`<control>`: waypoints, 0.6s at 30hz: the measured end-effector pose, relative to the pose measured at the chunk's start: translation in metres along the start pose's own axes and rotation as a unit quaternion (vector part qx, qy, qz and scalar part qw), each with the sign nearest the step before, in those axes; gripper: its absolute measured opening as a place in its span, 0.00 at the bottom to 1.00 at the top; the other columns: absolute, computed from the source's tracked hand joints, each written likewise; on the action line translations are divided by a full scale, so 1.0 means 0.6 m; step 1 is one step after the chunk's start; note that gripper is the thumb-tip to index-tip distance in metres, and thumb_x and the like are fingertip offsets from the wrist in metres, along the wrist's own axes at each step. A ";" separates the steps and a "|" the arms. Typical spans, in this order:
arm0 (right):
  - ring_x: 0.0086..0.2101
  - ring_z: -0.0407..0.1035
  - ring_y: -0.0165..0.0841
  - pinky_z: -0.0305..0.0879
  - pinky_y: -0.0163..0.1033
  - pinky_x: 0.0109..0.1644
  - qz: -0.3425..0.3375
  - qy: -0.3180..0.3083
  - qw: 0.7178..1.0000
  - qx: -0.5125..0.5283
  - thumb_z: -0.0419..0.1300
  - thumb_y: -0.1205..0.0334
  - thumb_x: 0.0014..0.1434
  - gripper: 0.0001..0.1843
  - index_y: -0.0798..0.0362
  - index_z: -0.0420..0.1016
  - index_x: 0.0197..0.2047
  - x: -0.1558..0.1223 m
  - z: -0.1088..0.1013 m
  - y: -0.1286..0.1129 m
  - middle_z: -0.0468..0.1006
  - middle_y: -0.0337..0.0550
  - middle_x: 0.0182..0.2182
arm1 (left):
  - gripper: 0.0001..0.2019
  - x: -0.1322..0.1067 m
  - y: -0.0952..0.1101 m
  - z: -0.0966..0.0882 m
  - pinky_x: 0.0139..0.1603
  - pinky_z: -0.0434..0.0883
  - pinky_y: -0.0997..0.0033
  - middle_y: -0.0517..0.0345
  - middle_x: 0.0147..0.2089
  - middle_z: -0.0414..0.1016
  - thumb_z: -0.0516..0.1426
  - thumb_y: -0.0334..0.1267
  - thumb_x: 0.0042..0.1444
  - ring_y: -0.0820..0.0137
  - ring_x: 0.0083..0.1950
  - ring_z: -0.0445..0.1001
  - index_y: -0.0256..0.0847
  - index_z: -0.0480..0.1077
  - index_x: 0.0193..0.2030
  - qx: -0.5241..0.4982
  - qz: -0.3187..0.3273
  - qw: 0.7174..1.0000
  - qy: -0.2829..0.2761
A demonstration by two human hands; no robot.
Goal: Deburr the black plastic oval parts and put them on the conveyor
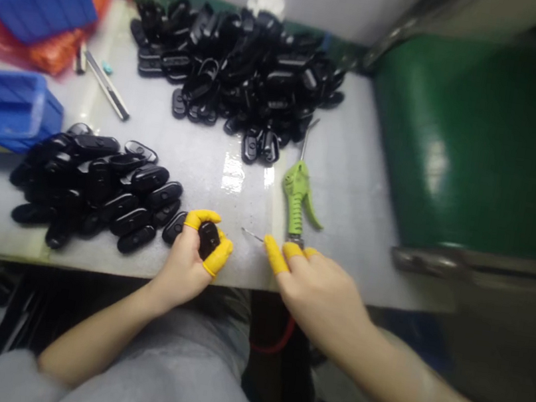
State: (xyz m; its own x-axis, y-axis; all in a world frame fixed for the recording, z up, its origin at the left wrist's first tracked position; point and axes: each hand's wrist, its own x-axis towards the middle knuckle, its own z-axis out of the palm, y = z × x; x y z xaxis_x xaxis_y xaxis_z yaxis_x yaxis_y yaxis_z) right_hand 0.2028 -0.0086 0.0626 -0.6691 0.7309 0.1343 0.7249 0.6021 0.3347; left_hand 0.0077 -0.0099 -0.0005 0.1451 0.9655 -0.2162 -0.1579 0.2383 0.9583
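Hands apart: left hand (185, 262) clamps 1 glossy black oval plastic part (208, 239), right hand (319, 296) open, smaller black parts heap (99, 186) leftward, larger black parts heap (231, 74) ahead.

blue plastic bins (10, 109) and a utility knife (107, 84) lie on the bench (352, 173).

A glossy black oval plastic part (208, 239) stands tilted in the left hand (186, 263), pinched between yellow-capped fingers (197, 218) that hide part of it. Just beside it, a jumbled heap of matching black oval parts (94, 182) lies on the counter (210, 182), stacked at odd angles. A thin steel pin (253, 234) points left, its far end reaching the yellow-capped fingertips (275, 254) of the right hand (321, 300).
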 end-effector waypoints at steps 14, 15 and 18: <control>0.30 0.66 0.40 0.60 0.42 0.32 -0.115 0.111 0.987 -0.031 0.54 0.81 0.59 0.16 0.64 0.79 0.45 -0.034 0.020 0.022 0.79 0.54 0.32 | 0.21 -0.010 0.096 -0.125 0.45 0.78 0.64 0.53 0.45 0.78 0.60 0.43 0.59 0.64 0.43 0.79 0.40 0.65 0.57 0.425 0.243 0.845 0.213; 0.30 0.66 0.39 0.60 0.41 0.32 -0.105 0.113 0.988 -0.018 0.53 0.80 0.60 0.16 0.64 0.80 0.45 -0.034 0.020 0.026 0.79 0.55 0.33 | 0.18 -0.007 0.103 -0.143 0.47 0.77 0.63 0.52 0.46 0.78 0.59 0.43 0.60 0.63 0.45 0.79 0.40 0.67 0.55 0.478 0.244 0.815 0.219; 0.31 0.66 0.38 0.62 0.41 0.33 -0.083 0.122 0.989 0.012 0.51 0.78 0.62 0.16 0.64 0.79 0.45 -0.030 0.019 0.035 0.79 0.55 0.34 | 0.14 0.003 0.111 -0.178 0.54 0.74 0.62 0.50 0.51 0.77 0.56 0.43 0.63 0.61 0.51 0.77 0.40 0.73 0.52 0.574 0.258 0.750 0.204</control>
State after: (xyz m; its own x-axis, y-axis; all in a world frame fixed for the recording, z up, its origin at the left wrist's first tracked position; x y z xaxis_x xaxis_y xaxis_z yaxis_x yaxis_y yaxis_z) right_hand 0.2320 -0.0055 0.0567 -0.7970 0.5240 0.3004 0.6031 0.7169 0.3498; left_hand -0.1070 0.0190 0.0431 0.0070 0.9055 0.4242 0.8888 -0.2000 0.4124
